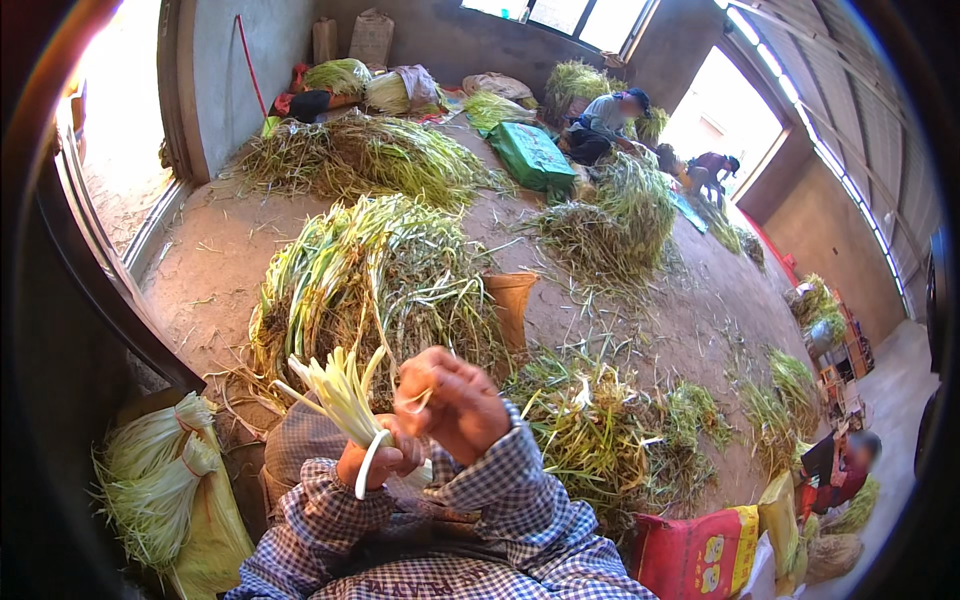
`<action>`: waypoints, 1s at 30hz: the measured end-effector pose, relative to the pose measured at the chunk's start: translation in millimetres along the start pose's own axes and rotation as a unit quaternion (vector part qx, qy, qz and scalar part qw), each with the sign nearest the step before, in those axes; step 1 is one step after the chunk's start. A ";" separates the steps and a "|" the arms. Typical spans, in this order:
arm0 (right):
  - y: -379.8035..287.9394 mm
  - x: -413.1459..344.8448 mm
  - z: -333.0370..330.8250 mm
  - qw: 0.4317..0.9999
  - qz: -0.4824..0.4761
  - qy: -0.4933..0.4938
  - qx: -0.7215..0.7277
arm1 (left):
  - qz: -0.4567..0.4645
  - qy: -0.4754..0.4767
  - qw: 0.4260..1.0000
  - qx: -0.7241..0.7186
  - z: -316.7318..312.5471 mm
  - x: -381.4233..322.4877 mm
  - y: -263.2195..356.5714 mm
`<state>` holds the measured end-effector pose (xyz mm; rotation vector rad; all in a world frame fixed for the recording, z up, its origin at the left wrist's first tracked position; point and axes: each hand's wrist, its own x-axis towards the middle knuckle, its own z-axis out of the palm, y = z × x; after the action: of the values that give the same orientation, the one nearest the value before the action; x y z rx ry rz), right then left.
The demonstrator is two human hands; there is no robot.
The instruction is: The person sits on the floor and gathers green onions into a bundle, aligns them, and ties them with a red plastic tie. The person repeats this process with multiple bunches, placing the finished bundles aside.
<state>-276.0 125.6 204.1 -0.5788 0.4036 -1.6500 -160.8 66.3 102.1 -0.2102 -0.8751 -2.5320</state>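
Note:
My left hand (382, 454) is closed around a bunch of pale yellow-white plant stalks (341, 390), whose ends fan up and to the left. One white stalk curves down over its fingers. Just to the right, my right hand (454, 405) is raised with curled fingers, and a thin pale strip shows at its fingertips; the hand is somewhat blurred. Beyond both hands lies a large heap of long green and yellowing leafy stalks (375, 277). Two tied bundles of pale stalks (161, 480) rest on a yellow woven sack (214, 525) at the lower left.
Trimmed leaves (592, 435) lie in a heap to my right, near a red and yellow sack (694, 551). An orange-brown container (511, 300) stands beside the large heap. Farther off are more plant heaps, a green sack (531, 156) and several people. A doorway is at the left.

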 end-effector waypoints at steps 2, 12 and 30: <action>-15.7 -1.0 2.4 0.993 -0.103 0.015 -0.050 | 0.005 -0.013 1.000 -0.006 0.3 -1.8 4.7; -33.2 -21.7 -39.8 0.712 0.006 -0.122 -0.692 | 0.019 0.129 0.988 0.088 22.0 6.5 1.5; -31.3 11.3 38.5 0.865 -0.006 -0.221 -0.450 | 0.087 0.093 0.978 0.166 69.0 6.4 11.1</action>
<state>-280.0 121.8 254.7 -1.6199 0.8277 -1.2084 -161.6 98.8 164.3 0.0546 -1.1321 -2.1647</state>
